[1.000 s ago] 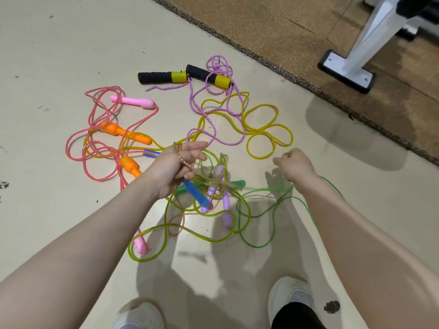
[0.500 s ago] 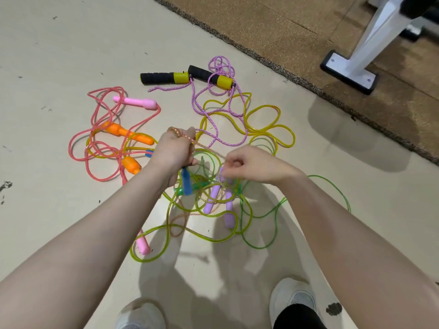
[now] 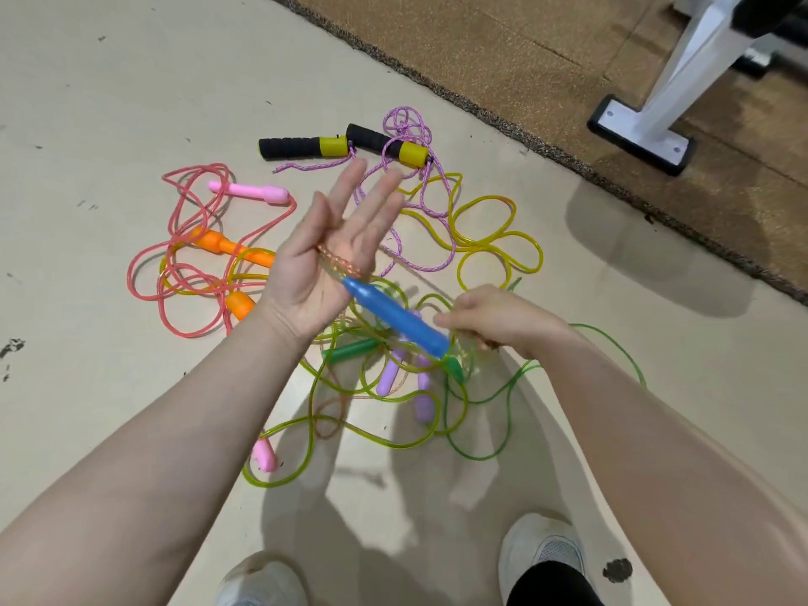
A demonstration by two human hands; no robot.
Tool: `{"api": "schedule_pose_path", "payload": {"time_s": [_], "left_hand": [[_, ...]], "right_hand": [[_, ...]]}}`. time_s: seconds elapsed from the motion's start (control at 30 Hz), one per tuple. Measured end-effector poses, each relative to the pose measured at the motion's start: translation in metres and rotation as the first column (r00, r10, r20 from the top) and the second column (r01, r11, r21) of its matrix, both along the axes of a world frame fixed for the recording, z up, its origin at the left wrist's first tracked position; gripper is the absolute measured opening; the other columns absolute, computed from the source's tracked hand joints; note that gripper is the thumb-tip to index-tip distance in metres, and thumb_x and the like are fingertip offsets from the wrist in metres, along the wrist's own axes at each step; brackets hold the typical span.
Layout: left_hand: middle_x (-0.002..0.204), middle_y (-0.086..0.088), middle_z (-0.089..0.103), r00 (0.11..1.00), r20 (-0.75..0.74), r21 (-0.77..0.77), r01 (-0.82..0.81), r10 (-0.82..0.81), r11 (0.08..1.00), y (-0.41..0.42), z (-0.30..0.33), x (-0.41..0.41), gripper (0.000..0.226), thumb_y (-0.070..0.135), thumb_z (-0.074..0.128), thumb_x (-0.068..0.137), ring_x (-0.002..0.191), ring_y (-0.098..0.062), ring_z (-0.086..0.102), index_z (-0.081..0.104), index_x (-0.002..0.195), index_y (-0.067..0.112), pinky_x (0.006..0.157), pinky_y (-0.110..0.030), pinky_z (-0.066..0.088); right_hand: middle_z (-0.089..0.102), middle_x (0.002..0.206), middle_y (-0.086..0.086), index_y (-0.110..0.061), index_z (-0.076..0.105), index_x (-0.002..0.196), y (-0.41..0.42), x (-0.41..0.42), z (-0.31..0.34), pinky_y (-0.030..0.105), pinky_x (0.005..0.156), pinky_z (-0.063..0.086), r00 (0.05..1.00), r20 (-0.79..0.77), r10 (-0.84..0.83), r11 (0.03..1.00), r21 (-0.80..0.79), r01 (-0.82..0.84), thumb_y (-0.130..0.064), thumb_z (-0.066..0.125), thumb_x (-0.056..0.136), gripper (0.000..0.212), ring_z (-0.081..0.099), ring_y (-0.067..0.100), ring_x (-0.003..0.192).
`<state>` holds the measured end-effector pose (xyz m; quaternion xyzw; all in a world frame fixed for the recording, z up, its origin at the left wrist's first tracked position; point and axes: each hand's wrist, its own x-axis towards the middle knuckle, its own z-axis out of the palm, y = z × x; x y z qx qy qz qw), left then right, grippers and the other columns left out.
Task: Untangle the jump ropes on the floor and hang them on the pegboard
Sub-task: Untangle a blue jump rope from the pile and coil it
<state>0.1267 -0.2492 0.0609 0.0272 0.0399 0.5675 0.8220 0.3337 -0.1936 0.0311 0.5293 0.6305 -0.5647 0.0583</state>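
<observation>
Blue handle [image 3: 395, 319] hangs off left hand [image 3: 323, 260] (palm up).

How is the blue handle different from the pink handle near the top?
The blue handle is up off the floor, hanging slanted from cord wrapped over the open left hand; the pink handle lies flat on the floor, untouched. The blue one tapers to a point at its cord end, while the pink one has a rounded bulb at its cord end. Its cord looks orange and speckled; the pink one's is plain pink. Both are smooth plastic jump-rope handles.
</observation>
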Motion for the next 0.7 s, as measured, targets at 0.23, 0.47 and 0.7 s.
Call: {"api": "schedule_pose_path", "payload": {"time_s": [0.23,0.47,0.7], "left_hand": [[0.145,-0.015,0.040,0.720,-0.649,-0.367,-0.580,0.247,0.727,-0.014,-0.049,-0.034,0.046,0.009,0.049,0.095,0.119,-0.039,0.052,0.036,0.138,0.019,0.082,-0.041,0.052],[0.133,0.002,0.055,0.368,-0.918,-0.251,-0.246,-0.150,0.936,-0.025,-0.040,-0.027,0.049,0.014,0.047,0.097,0.089,-0.018,0.070,0.034,0.142,0.029,0.072,-0.019,0.057],[0.046,0.013,0.046,-0.113,-0.975,-0.215,0.243,-0.192,0.946,-0.023,-0.013,0.005,0.018,0.026,0.060,0.088,0.040,-0.003,0.037,0.065,0.104,0.021,0.050,-0.023,0.033]], "right_hand": [[0.061,0.056,-0.001,-0.016,0.057,0.059,-0.003,-0.008,0.018,0.032,0.069,0.041,0.956,-0.065,0.287,0.947,-0.134,-0.293,-0.026,0.055,0.093,0.036,0.058,0.025,0.070],[0.055,0.063,0.000,-0.017,0.066,0.087,0.009,-0.017,0.052,0.013,0.053,0.039,0.850,-0.524,0.047,0.976,-0.156,-0.150,-0.002,0.056,0.082,0.019,0.054,0.008,0.057],[0.049,0.075,0.000,-0.022,0.069,0.090,0.022,0.001,0.048,0.016,0.049,0.045,0.949,-0.316,0.017,0.997,-0.060,-0.038,0.014,0.045,0.073,0.046,0.049,0.008,0.059]]}}
